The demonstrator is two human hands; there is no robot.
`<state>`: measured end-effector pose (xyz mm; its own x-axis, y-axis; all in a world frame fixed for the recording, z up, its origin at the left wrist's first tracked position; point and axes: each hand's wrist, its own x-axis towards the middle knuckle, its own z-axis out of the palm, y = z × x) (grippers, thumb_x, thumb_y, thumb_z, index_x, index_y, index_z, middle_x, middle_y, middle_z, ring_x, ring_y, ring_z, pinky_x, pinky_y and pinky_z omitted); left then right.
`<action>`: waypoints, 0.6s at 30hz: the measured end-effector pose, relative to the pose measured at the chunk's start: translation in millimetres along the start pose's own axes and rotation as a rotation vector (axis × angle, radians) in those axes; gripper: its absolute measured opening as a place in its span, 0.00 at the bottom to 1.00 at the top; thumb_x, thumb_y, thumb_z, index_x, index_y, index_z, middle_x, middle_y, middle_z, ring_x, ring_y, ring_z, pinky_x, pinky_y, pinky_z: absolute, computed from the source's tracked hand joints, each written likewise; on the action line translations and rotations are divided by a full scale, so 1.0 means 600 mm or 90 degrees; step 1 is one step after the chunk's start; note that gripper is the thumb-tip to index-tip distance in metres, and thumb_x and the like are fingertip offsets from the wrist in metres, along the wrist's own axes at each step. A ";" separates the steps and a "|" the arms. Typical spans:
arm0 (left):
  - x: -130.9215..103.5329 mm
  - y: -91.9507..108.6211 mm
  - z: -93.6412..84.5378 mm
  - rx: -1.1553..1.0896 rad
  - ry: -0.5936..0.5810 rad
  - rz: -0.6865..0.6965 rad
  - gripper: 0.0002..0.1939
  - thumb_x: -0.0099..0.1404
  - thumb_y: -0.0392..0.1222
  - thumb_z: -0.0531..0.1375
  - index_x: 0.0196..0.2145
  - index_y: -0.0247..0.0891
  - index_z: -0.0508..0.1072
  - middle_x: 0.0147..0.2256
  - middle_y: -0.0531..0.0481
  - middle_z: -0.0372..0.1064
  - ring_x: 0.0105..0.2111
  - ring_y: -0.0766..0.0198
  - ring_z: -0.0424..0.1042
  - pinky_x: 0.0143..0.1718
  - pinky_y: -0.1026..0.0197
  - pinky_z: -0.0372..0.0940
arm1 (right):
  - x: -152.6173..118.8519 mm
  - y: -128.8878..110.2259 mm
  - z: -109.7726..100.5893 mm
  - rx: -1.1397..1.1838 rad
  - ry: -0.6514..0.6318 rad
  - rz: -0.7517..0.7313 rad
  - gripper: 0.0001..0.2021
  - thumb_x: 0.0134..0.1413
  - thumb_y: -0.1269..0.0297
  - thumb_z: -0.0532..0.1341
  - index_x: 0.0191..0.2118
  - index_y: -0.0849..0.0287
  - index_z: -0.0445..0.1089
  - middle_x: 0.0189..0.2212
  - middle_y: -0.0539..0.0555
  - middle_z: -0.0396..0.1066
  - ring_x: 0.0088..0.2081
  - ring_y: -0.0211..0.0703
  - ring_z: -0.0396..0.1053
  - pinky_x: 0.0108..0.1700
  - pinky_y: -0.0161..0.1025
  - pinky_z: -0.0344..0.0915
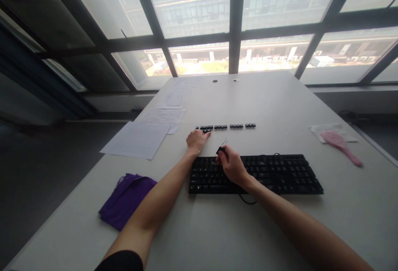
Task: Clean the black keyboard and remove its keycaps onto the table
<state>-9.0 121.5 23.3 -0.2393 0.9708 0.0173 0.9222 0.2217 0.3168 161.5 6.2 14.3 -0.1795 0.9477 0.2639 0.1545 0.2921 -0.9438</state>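
A black keyboard (281,175) lies flat on the white table. My right hand (232,165) is above its left half, closed around the black handle of a wire keycap puller (220,150), whose thin wire loops stick out past the fingers. Beyond the keyboard, a row of black keycaps (220,127) stands in small groups. My left hand (196,140) rests on the table at the left end of that row. Its fingers are closed at a keycap (207,131) just in front of the row; the hand partly hides the keycaps there.
A folded purple cloth (126,202) lies left of my left forearm. Sheets of paper (137,140) overlap along the table's left edge. At the right, a pink hairbrush (340,144) lies partly on a clear plastic bag (317,129). A cable (247,200) loops from the keyboard's front.
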 end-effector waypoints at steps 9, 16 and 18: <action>-0.052 -0.017 -0.052 -0.042 0.020 0.123 0.25 0.65 0.61 0.58 0.23 0.39 0.77 0.25 0.45 0.74 0.28 0.59 0.72 0.30 0.61 0.57 | 0.006 -0.011 -0.006 0.022 0.098 -0.020 0.09 0.67 0.59 0.53 0.36 0.55 0.64 0.28 0.52 0.73 0.29 0.43 0.71 0.36 0.39 0.66; -0.193 -0.030 -0.067 -0.185 -0.002 0.320 0.10 0.70 0.42 0.55 0.36 0.40 0.76 0.33 0.50 0.76 0.32 0.63 0.72 0.36 0.63 0.62 | 0.008 -0.011 -0.011 -0.013 0.094 -0.011 0.08 0.66 0.62 0.53 0.36 0.56 0.65 0.27 0.51 0.71 0.30 0.43 0.70 0.35 0.38 0.64; -0.215 -0.031 -0.054 -0.207 -0.009 0.330 0.10 0.70 0.39 0.54 0.39 0.41 0.76 0.38 0.50 0.77 0.37 0.61 0.74 0.40 0.62 0.64 | 0.008 -0.013 -0.016 -0.057 0.060 -0.019 0.08 0.66 0.64 0.53 0.34 0.56 0.64 0.25 0.49 0.69 0.29 0.42 0.68 0.34 0.38 0.62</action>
<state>-4.9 -11.0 46.0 0.2215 0.9464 0.2349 0.7773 -0.3168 0.5435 168.8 9.4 24.9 -0.0943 0.9449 0.3134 0.2372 0.3271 -0.9148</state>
